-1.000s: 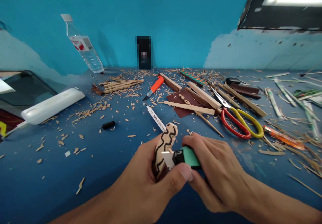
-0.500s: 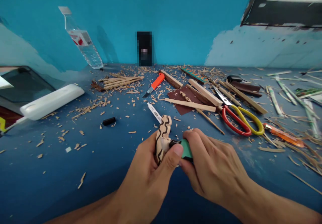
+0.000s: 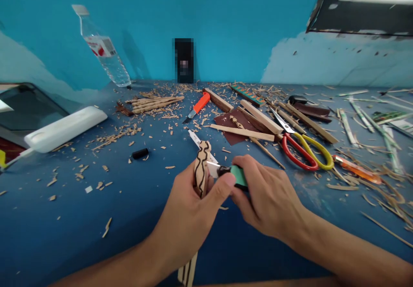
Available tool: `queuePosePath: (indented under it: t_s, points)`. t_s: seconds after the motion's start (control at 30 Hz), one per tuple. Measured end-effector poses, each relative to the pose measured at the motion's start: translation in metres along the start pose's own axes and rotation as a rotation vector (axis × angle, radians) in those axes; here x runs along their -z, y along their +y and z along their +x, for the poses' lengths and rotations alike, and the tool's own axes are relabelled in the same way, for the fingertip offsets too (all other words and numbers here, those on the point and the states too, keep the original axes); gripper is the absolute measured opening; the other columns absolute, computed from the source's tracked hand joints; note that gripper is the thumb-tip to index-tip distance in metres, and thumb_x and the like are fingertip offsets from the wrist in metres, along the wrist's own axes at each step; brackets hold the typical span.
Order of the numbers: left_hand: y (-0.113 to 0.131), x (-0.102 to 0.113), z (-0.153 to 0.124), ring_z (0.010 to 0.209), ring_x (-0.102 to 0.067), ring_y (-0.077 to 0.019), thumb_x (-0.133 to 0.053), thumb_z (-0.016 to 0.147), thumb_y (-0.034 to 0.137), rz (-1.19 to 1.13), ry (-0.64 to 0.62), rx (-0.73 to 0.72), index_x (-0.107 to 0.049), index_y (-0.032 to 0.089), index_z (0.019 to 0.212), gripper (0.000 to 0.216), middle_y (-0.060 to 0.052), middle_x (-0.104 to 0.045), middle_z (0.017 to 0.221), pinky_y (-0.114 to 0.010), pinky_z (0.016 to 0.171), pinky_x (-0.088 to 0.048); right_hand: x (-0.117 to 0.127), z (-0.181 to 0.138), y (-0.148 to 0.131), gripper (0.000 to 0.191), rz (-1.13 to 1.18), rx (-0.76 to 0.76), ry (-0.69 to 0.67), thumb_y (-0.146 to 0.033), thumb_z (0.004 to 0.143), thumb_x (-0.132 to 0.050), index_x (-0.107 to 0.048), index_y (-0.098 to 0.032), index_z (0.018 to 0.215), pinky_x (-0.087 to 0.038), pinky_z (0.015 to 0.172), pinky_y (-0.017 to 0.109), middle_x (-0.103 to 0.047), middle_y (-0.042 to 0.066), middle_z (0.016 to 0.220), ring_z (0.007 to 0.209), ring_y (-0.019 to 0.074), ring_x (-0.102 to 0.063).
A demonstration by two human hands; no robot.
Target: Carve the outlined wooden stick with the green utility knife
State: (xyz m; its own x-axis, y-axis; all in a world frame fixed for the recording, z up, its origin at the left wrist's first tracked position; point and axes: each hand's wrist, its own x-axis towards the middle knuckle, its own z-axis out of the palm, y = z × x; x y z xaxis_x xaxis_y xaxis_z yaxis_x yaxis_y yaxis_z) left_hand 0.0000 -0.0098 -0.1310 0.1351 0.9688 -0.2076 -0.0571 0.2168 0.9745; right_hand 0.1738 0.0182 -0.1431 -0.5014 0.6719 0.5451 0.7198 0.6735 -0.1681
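My left hand [image 3: 190, 205] is closed around a pale wooden stick [image 3: 202, 162] marked with wavy black lines. The stick's lower end comes out beneath the hand, near the bottom of the view. My right hand [image 3: 264, 194] grips the green and black handle of a carving knife [image 3: 238, 176]. Its short blade lies against or close beside the right side of the wood; exact contact cannot be made out. My left thumb presses on the knife near the base of its blade. Behind the wood, a white marker [image 3: 195, 137] lies on the table, partly hidden.
An orange utility knife [image 3: 200, 104] lies ahead, blade out. Scissors [image 3: 306, 151], wood strips [image 3: 261, 117] and an orange cutter [image 3: 356, 169] lie to the right. A black cap [image 3: 140, 153], a white object [image 3: 66, 130] and a water bottle [image 3: 108, 54] are left. Shavings are scattered around.
The wooden stick has turned more upright, its lower end now showing below my left hand. The knife blade has come into clearer view, and my right hand has shifted slightly upward.
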Motion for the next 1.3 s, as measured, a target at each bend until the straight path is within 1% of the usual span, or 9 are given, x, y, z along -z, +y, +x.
queuePosePath:
  t_s: [0.1,0.3,0.43,0.63,0.73,0.83,0.97,1.13,1.3]
  points:
    - [0.0,0.006,-0.006,0.042,-0.033,-0.0019,-0.079,0.089,0.043,0.003,0.002,-0.024,-0.046,0.025,0.089,0.037,0.013,-0.04,0.065,-0.015,0.04,-0.031,0.007,0.0,0.006,0.028,0.252,-0.079,-0.04,-0.044,0.108,-0.039,-0.05,-0.018,0.109,-0.037,0.049,0.029,-0.055,-0.005,0.069,0.051,0.0135,-0.053]
    - [-0.002,0.011,-0.011,0.05,-0.041,-0.007,-0.042,0.108,0.048,-0.121,-0.078,0.001,-0.044,0.027,0.094,0.025,0.009,-0.047,0.07,-0.017,0.046,-0.039,0.01,-0.004,0.015,0.024,0.311,-0.028,-0.1,-0.043,0.106,-0.046,-0.051,-0.02,0.113,-0.037,0.057,0.03,-0.059,-0.001,0.083,0.062,0.0139,-0.052]
    - [0.005,0.009,-0.01,0.056,-0.048,-0.0072,-0.049,0.106,0.048,-0.101,-0.085,0.04,-0.048,0.029,0.104,0.019,0.009,-0.051,0.073,-0.016,0.053,-0.045,0.01,-0.004,0.017,0.025,0.293,0.083,-0.082,-0.042,0.106,-0.044,-0.052,-0.019,0.111,-0.038,0.056,0.031,-0.057,0.0,0.083,0.064,0.0159,-0.051]
    - [0.009,0.007,-0.016,0.055,-0.035,-0.0055,-0.07,0.092,0.049,-0.253,-0.117,0.178,-0.056,0.03,0.105,0.026,0.008,-0.048,0.075,-0.012,0.049,-0.035,0.01,-0.004,0.012,0.025,0.205,0.119,-0.084,-0.041,0.107,-0.041,-0.05,-0.017,0.113,-0.043,0.055,0.031,-0.062,0.002,0.085,0.065,0.0175,-0.058]
    - [0.009,0.002,-0.018,0.076,-0.057,-0.0078,-0.087,0.078,0.039,-0.238,-0.069,0.112,-0.06,0.035,0.119,0.049,0.005,-0.065,0.096,-0.016,0.074,-0.053,0.011,-0.003,0.009,0.027,0.184,0.139,-0.075,-0.041,0.11,-0.035,-0.048,-0.018,0.111,-0.043,0.054,0.031,-0.064,0.003,0.084,0.064,0.0184,-0.059]
    - [0.01,0.0,-0.015,0.101,-0.064,-0.0124,-0.085,0.083,0.036,-0.192,-0.164,0.052,-0.062,0.035,0.119,0.043,0.004,-0.069,0.112,-0.021,0.09,-0.055,0.011,-0.002,0.008,0.027,0.184,0.174,-0.088,-0.04,0.11,-0.03,-0.046,-0.018,0.111,-0.041,0.051,0.033,-0.065,0.004,0.083,0.062,0.0195,-0.059]
    - [0.013,0.0,-0.009,0.086,-0.059,-0.0097,-0.075,0.093,0.043,-0.145,-0.2,-0.005,-0.064,0.032,0.109,0.023,0.005,-0.066,0.098,-0.019,0.081,-0.054,0.013,0.0,0.009,0.03,0.181,0.204,-0.09,-0.041,0.111,-0.026,-0.045,-0.018,0.113,-0.037,0.047,0.034,-0.066,0.005,0.083,0.059,0.0196,-0.057]
    - [0.014,-0.002,-0.01,0.059,-0.038,-0.0095,-0.076,0.088,0.054,-0.023,-0.128,-0.11,-0.059,0.026,0.088,0.033,0.006,-0.047,0.069,-0.02,0.053,-0.037,0.014,-0.001,0.009,0.033,0.113,0.216,-0.11,-0.04,0.111,-0.025,-0.048,-0.018,0.109,-0.037,0.047,0.033,-0.065,0.005,0.081,0.056,0.0191,-0.056]
    - [0.008,-0.001,-0.011,0.045,-0.028,-0.008,-0.071,0.093,0.048,0.038,-0.13,0.011,-0.057,0.029,0.101,0.026,0.01,-0.037,0.059,-0.019,0.039,-0.023,0.009,-0.002,0.007,0.041,-0.139,0.177,-0.028,-0.044,0.11,-0.025,-0.055,-0.017,0.101,-0.037,0.048,0.034,-0.062,0.005,0.074,0.051,0.0195,-0.056]
